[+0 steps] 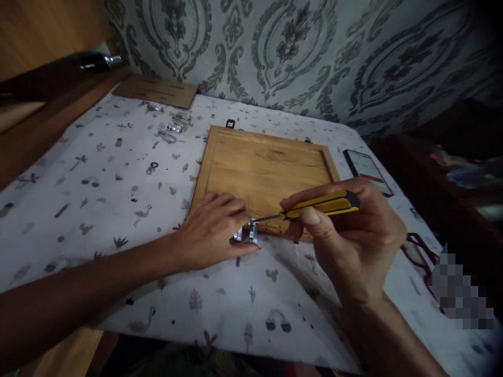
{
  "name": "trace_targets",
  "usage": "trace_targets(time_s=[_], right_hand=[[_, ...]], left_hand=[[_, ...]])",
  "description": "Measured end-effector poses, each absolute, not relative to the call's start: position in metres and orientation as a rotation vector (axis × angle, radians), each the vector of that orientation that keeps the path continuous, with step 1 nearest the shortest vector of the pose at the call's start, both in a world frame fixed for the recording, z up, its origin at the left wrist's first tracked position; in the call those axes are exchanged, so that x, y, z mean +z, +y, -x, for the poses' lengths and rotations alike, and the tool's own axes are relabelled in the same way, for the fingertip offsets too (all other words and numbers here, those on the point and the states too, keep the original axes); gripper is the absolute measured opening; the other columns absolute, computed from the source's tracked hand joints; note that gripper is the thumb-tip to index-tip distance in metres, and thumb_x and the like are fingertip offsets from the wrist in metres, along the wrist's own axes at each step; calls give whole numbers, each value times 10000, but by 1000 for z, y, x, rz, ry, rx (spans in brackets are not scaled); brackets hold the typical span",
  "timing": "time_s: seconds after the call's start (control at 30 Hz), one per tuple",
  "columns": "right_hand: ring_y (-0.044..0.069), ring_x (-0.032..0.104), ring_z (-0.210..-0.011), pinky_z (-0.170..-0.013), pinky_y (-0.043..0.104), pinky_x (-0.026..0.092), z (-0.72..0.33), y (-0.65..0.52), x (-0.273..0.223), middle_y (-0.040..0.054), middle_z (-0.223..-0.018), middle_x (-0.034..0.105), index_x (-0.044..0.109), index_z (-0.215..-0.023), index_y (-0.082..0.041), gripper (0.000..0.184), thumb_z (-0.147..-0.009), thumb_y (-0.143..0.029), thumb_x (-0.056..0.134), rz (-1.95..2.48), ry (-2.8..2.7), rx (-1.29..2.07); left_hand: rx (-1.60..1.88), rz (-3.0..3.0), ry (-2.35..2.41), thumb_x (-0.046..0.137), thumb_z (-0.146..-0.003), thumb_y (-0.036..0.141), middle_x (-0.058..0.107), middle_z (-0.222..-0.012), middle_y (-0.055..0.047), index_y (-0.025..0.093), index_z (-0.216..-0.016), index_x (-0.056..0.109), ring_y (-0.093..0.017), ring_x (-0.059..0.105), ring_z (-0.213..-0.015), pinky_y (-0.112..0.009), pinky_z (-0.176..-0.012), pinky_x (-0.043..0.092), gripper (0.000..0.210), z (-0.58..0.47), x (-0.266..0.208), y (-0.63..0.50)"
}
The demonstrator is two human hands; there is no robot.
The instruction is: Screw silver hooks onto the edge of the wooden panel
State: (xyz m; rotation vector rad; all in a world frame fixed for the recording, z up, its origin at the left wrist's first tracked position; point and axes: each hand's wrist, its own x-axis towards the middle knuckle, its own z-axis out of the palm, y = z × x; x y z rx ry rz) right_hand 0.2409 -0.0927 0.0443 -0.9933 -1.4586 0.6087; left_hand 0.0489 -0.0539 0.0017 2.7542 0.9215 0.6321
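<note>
Ctr of frame, L hand (214,228) holds clip (253,233) at board (267,173), R hand (356,238) grips driver (320,206) on it, prob. mid-fit. Upper L, loose clips (175,128) prob. left to do.

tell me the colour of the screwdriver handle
Yellow and black; the screwdriver handle shows best in the head view.

i'm in what looks like a home: my table (106,209) wears a cloth (220,283) printed with flamingos and palms, a patterned wall covering (298,52) rises behind the table, wooden furniture (51,31) stands left of it, and a phone (367,170) lies on its right.
</note>
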Motion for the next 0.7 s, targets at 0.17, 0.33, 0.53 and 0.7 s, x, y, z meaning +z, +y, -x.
trace_targets(time_s=[0.17, 0.33, 0.53, 0.7], right_hand=[[109, 635, -519, -477, 266, 566, -248, -92, 46, 31, -913, 735, 737, -1114, -235, 243, -929, -388, 700, 1030, -1526, 707], [70, 585, -452, -369, 217, 483, -245, -92, 46, 28, -923, 739, 733, -855, -201, 154, -872, -349, 772, 1054, -1549, 534], [80, 573, -400, -356, 232, 485, -242, -91, 43, 5, -831, 755, 656, -801, -223, 222, -847, -390, 795, 1023, -1486, 556], [157, 685, -629, -428, 259, 527, -250, -91, 41, 19, -858, 729, 699, -1179, -269, 324, -910, -449, 712, 944, -1472, 718]], left_hand=[[573, -2747, 923, 720, -886, 524, 704, -982, -48, 159, -914, 708, -247, 621, -986, -398, -833, 431, 366, -49, 3, -54], [549, -2748, 936, 721, -882, 536, 702, -1000, -49, 155, -928, 715, -247, 616, -989, -394, -838, 419, 384, -49, 3, -54], [585, -2741, 933, 723, -877, 547, 697, -986, -41, 161, -942, 716, -248, 618, -994, -390, -841, 415, 391, -49, 1, -54], [600, -2753, 928, 719, -880, 554, 698, -990, -46, 162, -911, 713, -249, 619, -993, -390, -839, 409, 393, -49, 0, -54]])
